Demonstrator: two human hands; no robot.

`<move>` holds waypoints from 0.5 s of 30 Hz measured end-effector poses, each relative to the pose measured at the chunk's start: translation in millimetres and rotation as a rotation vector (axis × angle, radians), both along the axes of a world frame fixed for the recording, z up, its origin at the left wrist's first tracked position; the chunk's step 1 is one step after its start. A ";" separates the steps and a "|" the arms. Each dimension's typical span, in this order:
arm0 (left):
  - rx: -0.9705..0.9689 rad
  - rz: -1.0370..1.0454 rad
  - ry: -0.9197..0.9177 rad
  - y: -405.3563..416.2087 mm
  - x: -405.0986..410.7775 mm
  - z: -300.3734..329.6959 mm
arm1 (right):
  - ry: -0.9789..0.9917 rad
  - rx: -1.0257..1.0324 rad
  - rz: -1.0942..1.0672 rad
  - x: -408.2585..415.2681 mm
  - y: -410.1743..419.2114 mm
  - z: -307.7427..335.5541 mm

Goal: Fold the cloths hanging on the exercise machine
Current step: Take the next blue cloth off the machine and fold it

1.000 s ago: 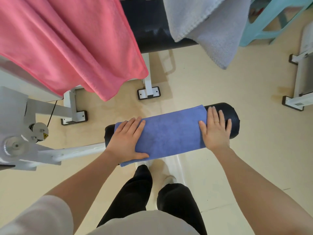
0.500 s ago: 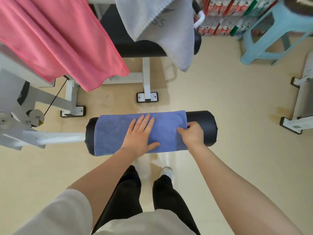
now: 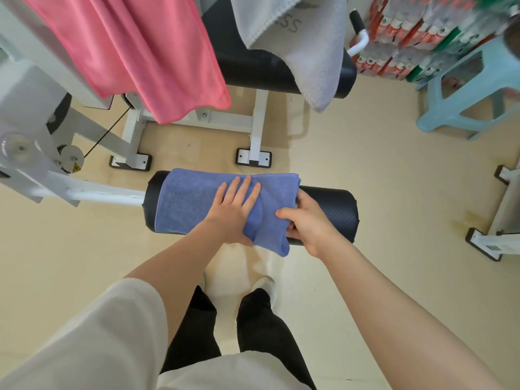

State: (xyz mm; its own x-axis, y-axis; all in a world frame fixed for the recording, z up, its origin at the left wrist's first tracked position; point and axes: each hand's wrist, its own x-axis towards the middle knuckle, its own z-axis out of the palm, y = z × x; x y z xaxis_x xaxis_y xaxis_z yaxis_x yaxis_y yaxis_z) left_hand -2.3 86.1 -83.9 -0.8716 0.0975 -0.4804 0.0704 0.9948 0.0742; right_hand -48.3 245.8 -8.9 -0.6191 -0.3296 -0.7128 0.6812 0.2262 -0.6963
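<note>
Pale yellow floor (image 3: 365, 164) fills most of what we see, with white machine legs standing on it. Near the middle of the frame lies a black foam roller (image 3: 329, 209) on a white bar. Over it sits the blue cloth (image 3: 191, 204), already folded into a strip.

Our left hand (image 3: 233, 209) lies flat on the middle of the blue cloth, fingers straight and spread, pressing it down. Our right hand (image 3: 306, 223) pinches the right end of the cloth, with the thumb on top and the fingers curled under the edge.

We think we are in the middle of folding this cloth in half. Next, the right hand should lift its end and bring it over to the left end, while the left hand holds the middle so nothing slides off the round roller. The edges should line up.

Now we count. We see three cloths: one blue, one pink cloth (image 3: 140, 57) hanging at the upper left, and one grey cloth (image 3: 306, 52) hanging over the black seat pad (image 3: 253, 66) at the top middle. Two of them are not folded yet. We see two hands, one roller, and one light blue stool (image 3: 450, 108) at the upper right.
</note>
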 end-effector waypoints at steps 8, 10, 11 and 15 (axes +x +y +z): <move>0.504 0.263 0.355 -89.9 28.5 13.8 | 0.130 -0.012 0.104 16.9 -86.9 13.7; 0.613 0.472 0.367 -113.1 39.5 13.8 | 0.161 0.038 0.158 29.4 -117.5 9.6; 0.737 0.639 0.288 -121.6 42.2 17.5 | 0.180 0.061 0.164 35.1 -131.4 6.2; 1.150 0.990 0.000 -141.0 41.5 25.7 | 0.289 0.190 0.139 48.0 -173.0 -10.9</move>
